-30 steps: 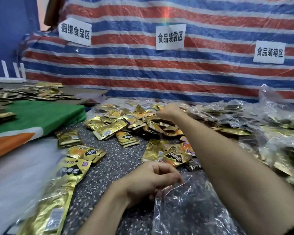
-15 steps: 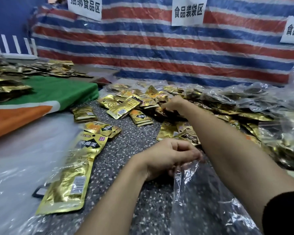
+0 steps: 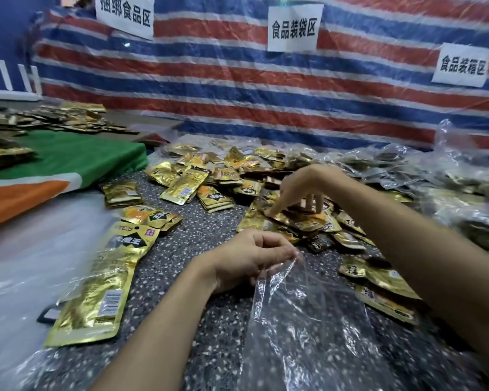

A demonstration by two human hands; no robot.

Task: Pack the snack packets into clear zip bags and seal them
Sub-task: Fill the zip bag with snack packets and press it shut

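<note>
Gold foil snack packets (image 3: 178, 187); clear zip bag (image 3: 308, 314)
Packets loose, overlapping in a scattered heap; bag empty, crumpled, lying just before it

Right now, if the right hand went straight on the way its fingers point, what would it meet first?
The right hand points its fingers down into the heap of gold snack packets, so a packet on top of that heap comes first. The index fingertip seems to touch one, though depth is unclear.

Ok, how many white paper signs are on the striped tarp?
3, all on the striped tarp: the left sign, cropped by the frame's top; the centre sign; the right sign. More may lie outside the frame.
</note>
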